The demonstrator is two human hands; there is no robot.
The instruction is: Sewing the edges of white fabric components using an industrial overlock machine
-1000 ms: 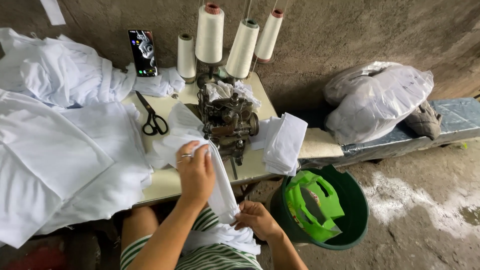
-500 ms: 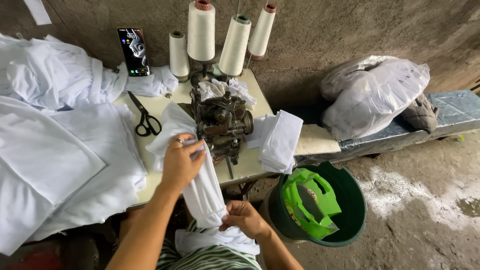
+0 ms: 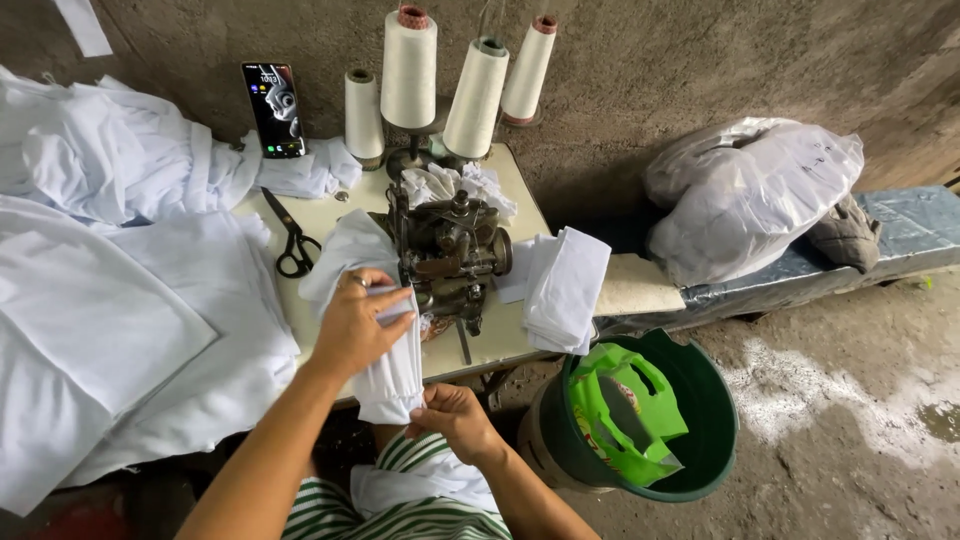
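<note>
My left hand (image 3: 355, 322) grips a strip of white cloth (image 3: 392, 365) at the front of a dark metal sewing machine (image 3: 447, 252), just left of its needle area. Lower down, my right hand (image 3: 455, 418) pinches the same cloth near the table's front edge. The cloth runs from the machine down to my lap, where more white fabric (image 3: 410, 490) rests on striped green and white clothing. Both hands are closed on the cloth.
Black scissors (image 3: 292, 240) lie left of the machine on the cream table (image 3: 505, 335). Heaps of white fabric (image 3: 110, 300) cover the left side. Several thread cones (image 3: 410, 70) and a phone (image 3: 273, 108) stand at the back. Folded white pieces (image 3: 565, 290), a green bucket (image 3: 700, 440) and a stuffed bag (image 3: 750, 190) sit on the right.
My left hand has slid the cloth closer to the machine's front. My right hand has risen from my lap to the table's edge, taking up the cloth.
</note>
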